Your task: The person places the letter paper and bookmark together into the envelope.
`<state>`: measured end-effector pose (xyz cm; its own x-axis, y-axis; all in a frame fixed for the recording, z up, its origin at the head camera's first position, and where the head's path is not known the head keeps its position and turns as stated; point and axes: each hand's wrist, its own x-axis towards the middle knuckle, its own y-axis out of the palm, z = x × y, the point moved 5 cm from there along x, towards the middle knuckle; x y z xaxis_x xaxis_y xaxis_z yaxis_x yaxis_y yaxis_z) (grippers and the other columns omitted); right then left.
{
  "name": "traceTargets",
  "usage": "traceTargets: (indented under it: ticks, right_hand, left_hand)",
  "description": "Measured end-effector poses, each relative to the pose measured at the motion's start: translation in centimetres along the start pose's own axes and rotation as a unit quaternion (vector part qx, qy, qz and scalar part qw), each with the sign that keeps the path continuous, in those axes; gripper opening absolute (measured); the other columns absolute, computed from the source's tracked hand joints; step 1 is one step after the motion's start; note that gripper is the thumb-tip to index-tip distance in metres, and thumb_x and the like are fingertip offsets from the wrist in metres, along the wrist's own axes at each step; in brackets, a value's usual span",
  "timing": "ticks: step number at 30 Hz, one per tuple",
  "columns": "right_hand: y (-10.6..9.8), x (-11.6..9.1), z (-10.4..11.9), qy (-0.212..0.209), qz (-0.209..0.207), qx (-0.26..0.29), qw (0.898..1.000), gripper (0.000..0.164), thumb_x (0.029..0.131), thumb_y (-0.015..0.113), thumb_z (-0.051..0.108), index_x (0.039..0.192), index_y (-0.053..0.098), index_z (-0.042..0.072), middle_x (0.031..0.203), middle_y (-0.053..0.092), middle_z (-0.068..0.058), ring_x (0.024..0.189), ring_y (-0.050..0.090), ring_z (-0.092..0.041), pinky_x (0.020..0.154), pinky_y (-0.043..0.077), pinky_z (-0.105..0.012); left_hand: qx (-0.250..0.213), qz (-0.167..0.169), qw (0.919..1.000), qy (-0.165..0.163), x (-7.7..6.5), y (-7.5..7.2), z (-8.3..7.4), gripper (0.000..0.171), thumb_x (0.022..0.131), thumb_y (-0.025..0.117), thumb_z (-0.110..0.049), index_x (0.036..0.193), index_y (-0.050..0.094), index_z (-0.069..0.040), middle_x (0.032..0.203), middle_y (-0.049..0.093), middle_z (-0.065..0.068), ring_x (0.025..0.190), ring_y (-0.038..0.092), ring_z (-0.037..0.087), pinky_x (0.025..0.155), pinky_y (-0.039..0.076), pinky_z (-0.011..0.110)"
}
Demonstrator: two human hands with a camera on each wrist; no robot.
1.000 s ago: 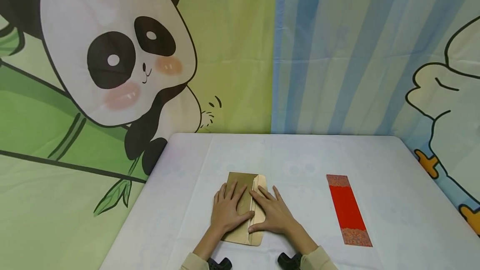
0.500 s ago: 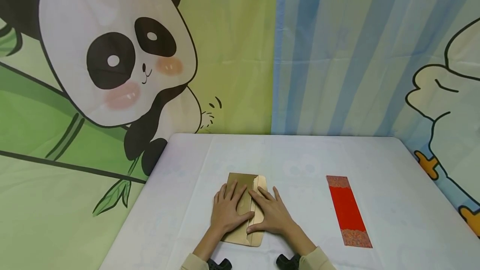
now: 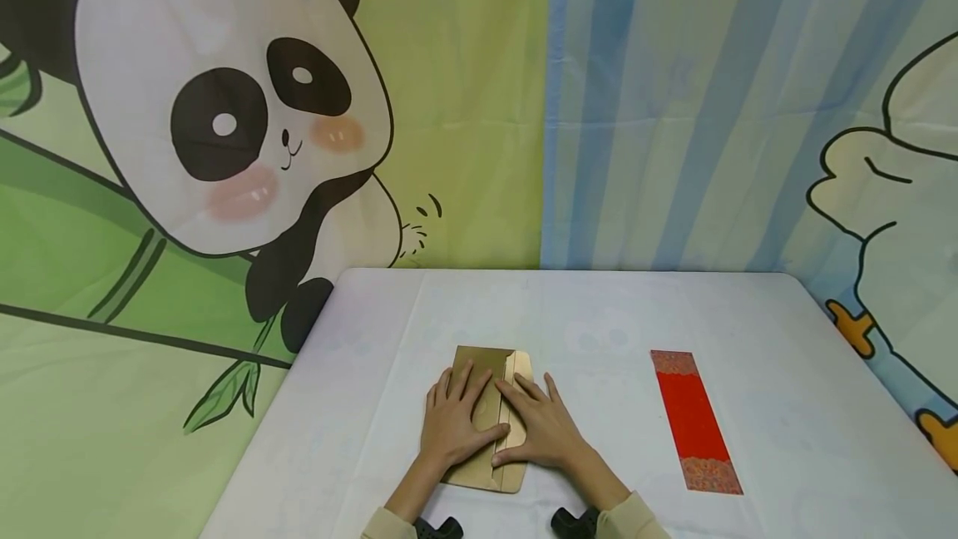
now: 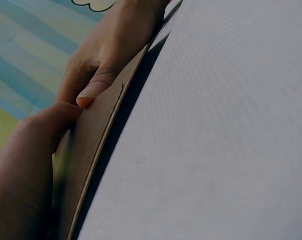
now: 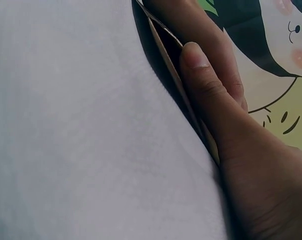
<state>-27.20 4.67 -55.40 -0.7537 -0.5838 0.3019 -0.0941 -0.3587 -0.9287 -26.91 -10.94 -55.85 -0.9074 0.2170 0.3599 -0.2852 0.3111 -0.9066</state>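
The kraft-paper envelope (image 3: 488,407), laid on the white tabletop (image 3: 599,323), is partly covered by the left hand (image 3: 455,422), its paler side flap (image 3: 521,359) by the right hand (image 3: 552,431), fingers spread wide on both; well rightward, a red strip (image 3: 694,418) is seen

Widest way in: 12 o'clock

Taking the brown envelope (image 3: 486,414) as the dial's centre, 12 toward the far edge, the white tabletop (image 3: 584,314) gives a broad approach from 10 round to 1. The left hand (image 3: 455,424) blocks 9, its forearm 7 to 8; the right hand (image 3: 552,431) blocks 3, its forearm 4. At 6 a narrow lane runs between two black wrist mounts (image 3: 440,527). Farther out at 3, past a wide gap, lies a red strip (image 3: 696,418). Beyond 12 hangs a curtain (image 3: 674,123).
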Motion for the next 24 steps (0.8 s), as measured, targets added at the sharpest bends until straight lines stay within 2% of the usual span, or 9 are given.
traceTargets:
  ticks: [9, 24]
  right_hand:
    - [0.01, -0.03, 0.00, 0.003, 0.004, -0.013, 1.000, 0.114, 0.056, 0.043, 0.089, 0.147, 0.027, 0.022, 0.142, 0.042, -0.001, 0.133, 0.031, -0.023, 0.106, 0.010, -0.058]
    - [-0.01, -0.11, 0.11, -0.003, 0.001, -0.017, 1.000, 0.114, 0.057, 0.041, 0.089, 0.148, 0.024, 0.022, 0.140, 0.044, 0.000, 0.131, 0.033, -0.020, 0.106, 0.011, -0.057]
  left_hand:
    - [-0.007, 0.008, 0.9999, -0.008, -0.03, 0.09, 0.00, 0.087, 0.067, 0.054, -0.072, 0.141, 0.039, -0.030, 0.148, 0.031, 0.007, 0.133, 0.023, 0.038, 0.102, 0.021, 0.054]
    - [-0.009, 0.007, 0.9999, -0.013, -0.04, 0.02, 0.05, 0.086, 0.067, 0.056, -0.071, 0.141, 0.038, -0.031, 0.148, 0.030, 0.006, 0.133, 0.023, 0.038, 0.102, 0.021, 0.054]
